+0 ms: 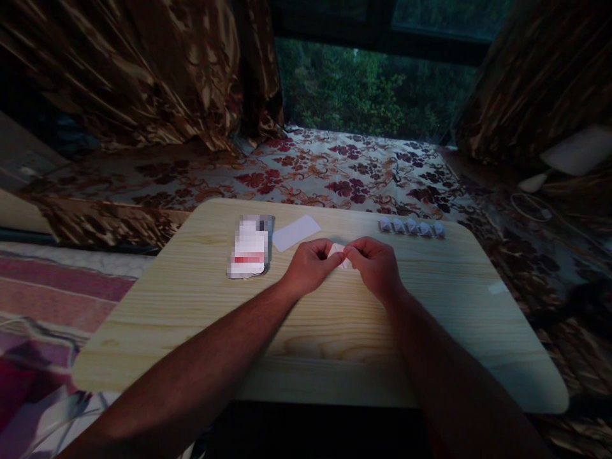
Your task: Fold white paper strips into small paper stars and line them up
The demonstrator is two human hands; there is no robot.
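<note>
A small folded piece of white paper (338, 252) is pinched between both hands above the middle of a light wooden table (306, 319). My left hand (310, 268) is closed on its left side, fingers curled round it. My right hand (377, 264) is closed on its right side. Most of the paper is hidden by the fingers. A flat white paper slip (295, 233) lies just beyond my left hand. A row of several small folded paper pieces (412, 227) sits at the table's far right.
A stack of white sheets with a red band (249, 254) lies at the far left of the table. Beyond the table lies a floral cloth (335, 169), with brown curtains (143, 70) either side of a window. Cables (530, 207) lie at right.
</note>
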